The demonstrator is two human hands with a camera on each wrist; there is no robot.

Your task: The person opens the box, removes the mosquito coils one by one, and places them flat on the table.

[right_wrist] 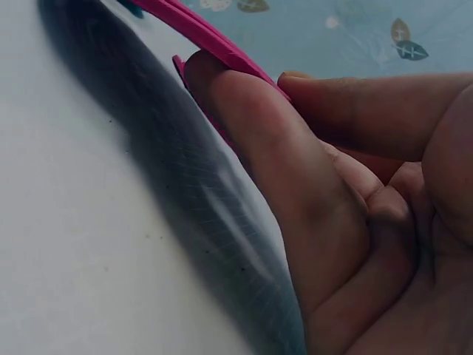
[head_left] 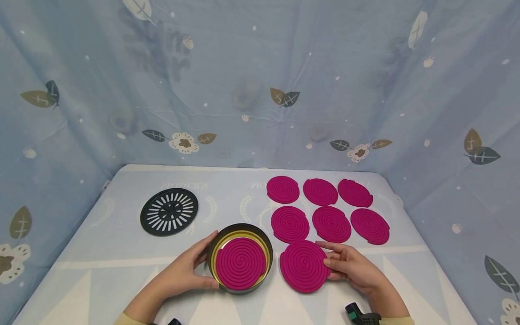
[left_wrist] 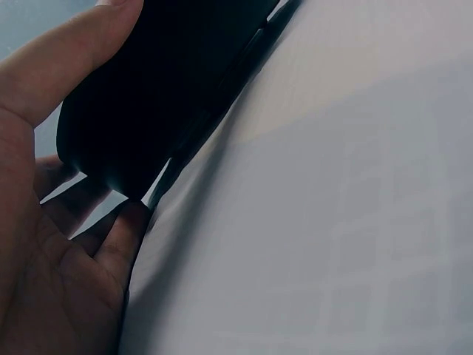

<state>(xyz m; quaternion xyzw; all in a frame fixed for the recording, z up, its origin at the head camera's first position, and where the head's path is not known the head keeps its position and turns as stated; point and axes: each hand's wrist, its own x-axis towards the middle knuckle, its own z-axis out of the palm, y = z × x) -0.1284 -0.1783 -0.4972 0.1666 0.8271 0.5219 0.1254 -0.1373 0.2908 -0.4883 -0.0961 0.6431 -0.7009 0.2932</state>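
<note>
My left hand grips the side of a round dark tin with a gold inside, thumb at the front and fingers round the back left. In the left wrist view the tin is a black shape against the fingers. One magenta mosquito coil lies in the tin. To the tin's right, my right hand pinches another magenta coil by its right edge. The right wrist view shows this coil held between thumb and fingers, raised off the cloth with a shadow below.
Several more magenta coils lie flat in two rows behind the right hand. A black slotted lid rests at the back left of the table. Blue patterned curtain hangs behind and along both sides.
</note>
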